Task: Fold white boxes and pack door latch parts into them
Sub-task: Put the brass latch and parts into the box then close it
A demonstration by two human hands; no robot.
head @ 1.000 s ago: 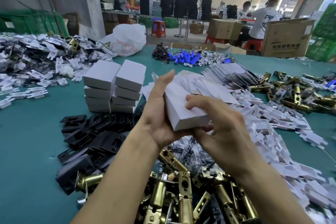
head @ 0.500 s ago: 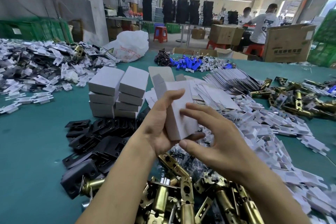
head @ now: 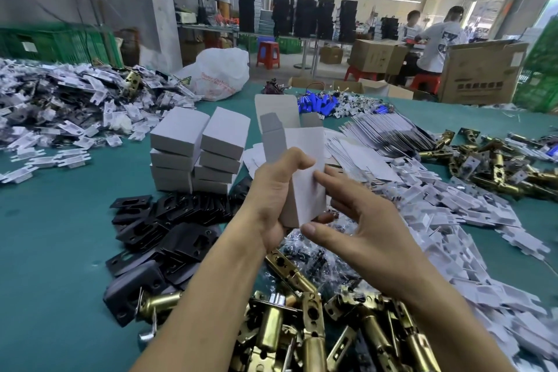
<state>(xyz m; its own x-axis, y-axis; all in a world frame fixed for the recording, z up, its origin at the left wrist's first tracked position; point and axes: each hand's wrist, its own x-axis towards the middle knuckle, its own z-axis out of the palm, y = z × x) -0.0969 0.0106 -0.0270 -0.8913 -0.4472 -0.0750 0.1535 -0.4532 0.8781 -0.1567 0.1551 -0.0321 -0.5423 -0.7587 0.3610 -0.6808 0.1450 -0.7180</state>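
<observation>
Your left hand [head: 273, 199] grips a white box [head: 305, 160] upright above the worktable. The palm wraps its left side and the thumb presses across the front face. Your right hand [head: 365, 229] is spread wide and holds nothing. Its index fingertip touches the box's front face and its thumb sits just under the lower corner. The box's top end is open, with the tuck flap [head: 273, 109] standing straight up and grey side flaps raised beside it. Whether anything is inside cannot be told.

Directly below your hands, brass latch bolts [head: 305, 329] lie heaped at the near edge of the teal table [head: 45, 235]. To their left spreads a pile of black strike plates [head: 169, 220]. Behind that stand two stacks of closed white boxes [head: 196, 148], side by side and touching. Right of the held box, flat box blanks [head: 389, 133] fan out. A drift of white card inserts [head: 453, 220] runs from there toward the near right corner, with a second brass heap [head: 498, 166] beyond it. Blue parts [head: 317, 103] and a white plastic bag [head: 220, 72] sit near the far edge. At far left lies a mixed pile of card and dark parts [head: 60, 106]. Beyond the table, two seated people [head: 437, 39] work near large cardboard cartons [head: 480, 72].
</observation>
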